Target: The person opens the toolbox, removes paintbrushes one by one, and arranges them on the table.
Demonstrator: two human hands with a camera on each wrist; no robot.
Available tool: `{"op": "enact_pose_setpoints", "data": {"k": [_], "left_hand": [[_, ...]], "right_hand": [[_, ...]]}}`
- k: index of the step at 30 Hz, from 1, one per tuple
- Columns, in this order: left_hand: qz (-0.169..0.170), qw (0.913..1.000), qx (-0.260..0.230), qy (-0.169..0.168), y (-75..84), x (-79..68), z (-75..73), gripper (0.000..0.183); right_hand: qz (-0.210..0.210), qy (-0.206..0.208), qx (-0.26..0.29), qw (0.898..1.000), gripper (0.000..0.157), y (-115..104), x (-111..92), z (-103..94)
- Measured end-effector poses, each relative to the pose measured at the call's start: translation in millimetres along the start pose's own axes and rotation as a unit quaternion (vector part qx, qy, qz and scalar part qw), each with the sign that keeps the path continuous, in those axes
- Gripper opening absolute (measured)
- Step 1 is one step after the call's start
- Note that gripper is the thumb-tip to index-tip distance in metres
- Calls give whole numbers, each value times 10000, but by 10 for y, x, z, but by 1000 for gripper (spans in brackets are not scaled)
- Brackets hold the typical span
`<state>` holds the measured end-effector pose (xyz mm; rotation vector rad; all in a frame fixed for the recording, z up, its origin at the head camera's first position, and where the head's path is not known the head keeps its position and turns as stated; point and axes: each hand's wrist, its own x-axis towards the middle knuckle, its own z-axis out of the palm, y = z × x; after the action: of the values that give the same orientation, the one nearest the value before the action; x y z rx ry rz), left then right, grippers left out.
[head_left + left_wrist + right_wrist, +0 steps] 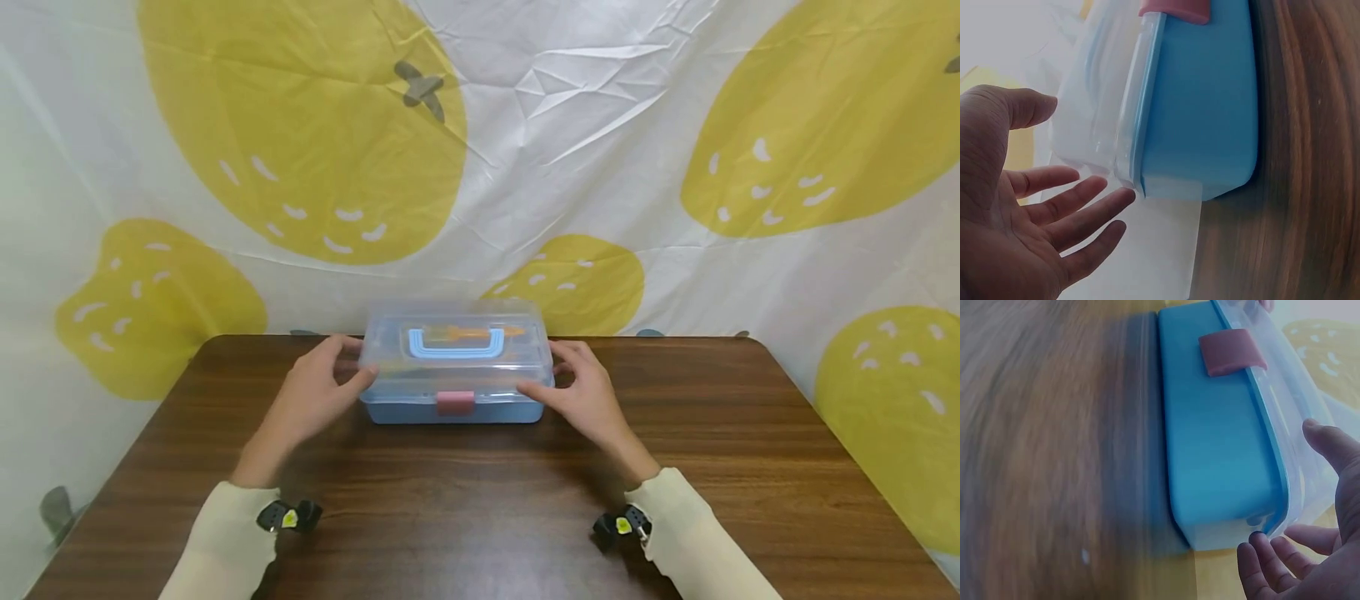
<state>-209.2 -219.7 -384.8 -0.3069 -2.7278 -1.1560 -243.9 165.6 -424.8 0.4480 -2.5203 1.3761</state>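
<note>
Cloth point(555, 167), yellow-printed, close behind lidded box point(456, 377); brown table point(465, 500) beneath; hands point(318, 385) point(591, 398) spread alongside.

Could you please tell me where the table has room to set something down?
The table is bare in front of the box, between the sleeves, and outward of the left hand and right hand, toward its side edges. Both hands crowd the box's ends.
</note>
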Motion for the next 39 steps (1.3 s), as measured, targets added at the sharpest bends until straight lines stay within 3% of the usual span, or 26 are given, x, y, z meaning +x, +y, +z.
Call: {"op": "enact_pose_setpoints", "data": {"k": [13, 24, 39], "left_hand": [[555, 9984, 70, -15, 114, 22, 230, 50], [1141, 9933, -180, 56, 139, 64, 388, 52], [1391, 9896, -155, 344, 127, 28, 477, 52]], "right_hand": [[-35, 66, -114, 9999, 62, 168, -108, -296], [105, 45, -107, 9999, 61, 211, -141, -493], [150, -95, -236, 9996, 56, 233, -170, -593]]}}
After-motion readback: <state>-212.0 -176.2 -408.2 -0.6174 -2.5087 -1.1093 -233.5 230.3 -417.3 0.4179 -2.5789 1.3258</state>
